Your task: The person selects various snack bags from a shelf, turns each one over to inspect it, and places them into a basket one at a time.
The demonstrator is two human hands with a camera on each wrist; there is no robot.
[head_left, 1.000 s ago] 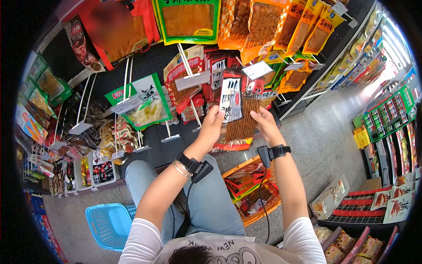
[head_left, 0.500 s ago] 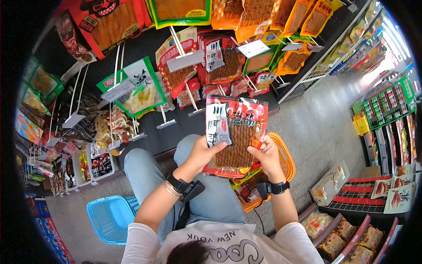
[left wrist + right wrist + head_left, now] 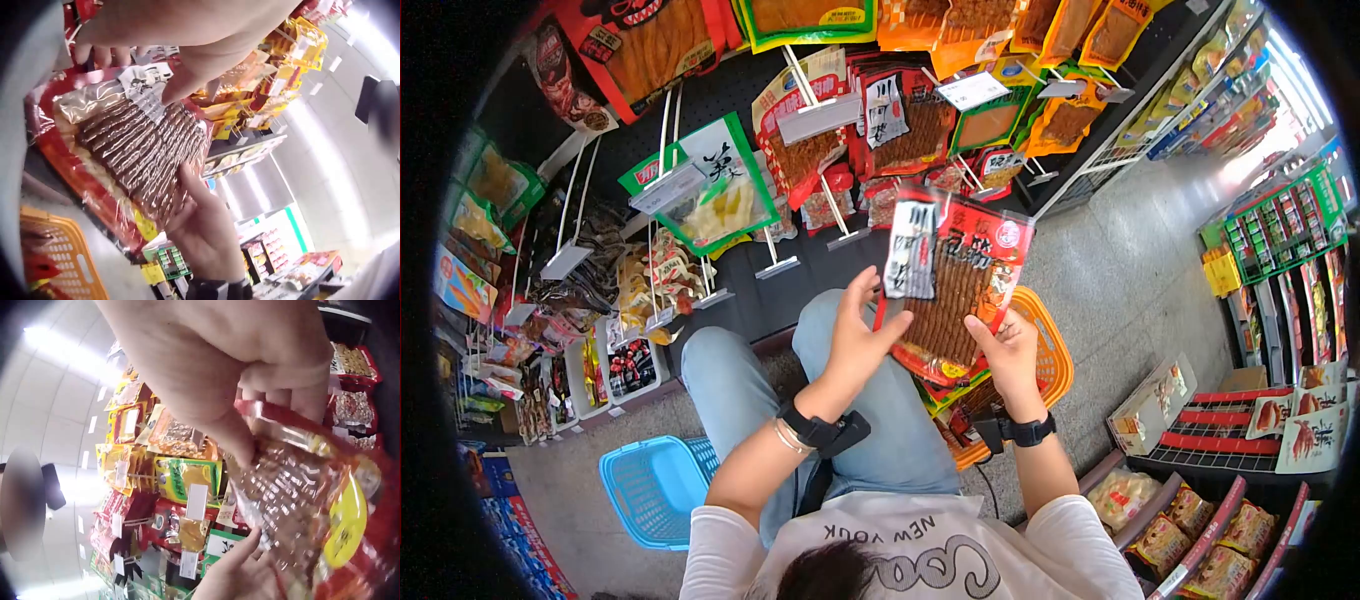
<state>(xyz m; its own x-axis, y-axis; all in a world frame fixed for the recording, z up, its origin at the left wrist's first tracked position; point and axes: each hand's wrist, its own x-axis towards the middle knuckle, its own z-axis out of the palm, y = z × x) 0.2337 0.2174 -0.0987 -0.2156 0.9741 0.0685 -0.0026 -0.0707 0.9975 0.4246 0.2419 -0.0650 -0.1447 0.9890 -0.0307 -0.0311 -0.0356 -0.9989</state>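
Note:
A red-edged, clear-fronted packet of brown ridged strips [image 3: 952, 305] is held up in front of the person's knees. The right hand [image 3: 1010, 352] pinches its lower right part, thumb on the front and fingers behind. At the lower left edge is the left hand [image 3: 855, 338], its index finger spread away from the packet and its thumb beside the front. In the left wrist view the left hand [image 3: 187, 31] arches over the packet [image 3: 140, 150]; its other fingers are partly hidden. The right wrist view has the right hand [image 3: 231, 369] along the packet [image 3: 287, 500].
Hanging snack packets [image 3: 905, 125] and price-tag hooks [image 3: 820, 118] line the rack ahead. An orange basket [image 3: 1055, 355] holding packets is by the right knee; a blue basket [image 3: 655, 495] stands on the floor at left. Low shelves [image 3: 1220, 530] are at the right.
The packet came down from beside the rack toward the lap, then rose slightly and tilted clockwise. The left hand's fingers have spread from its edge; the right hand keeps its pinch.

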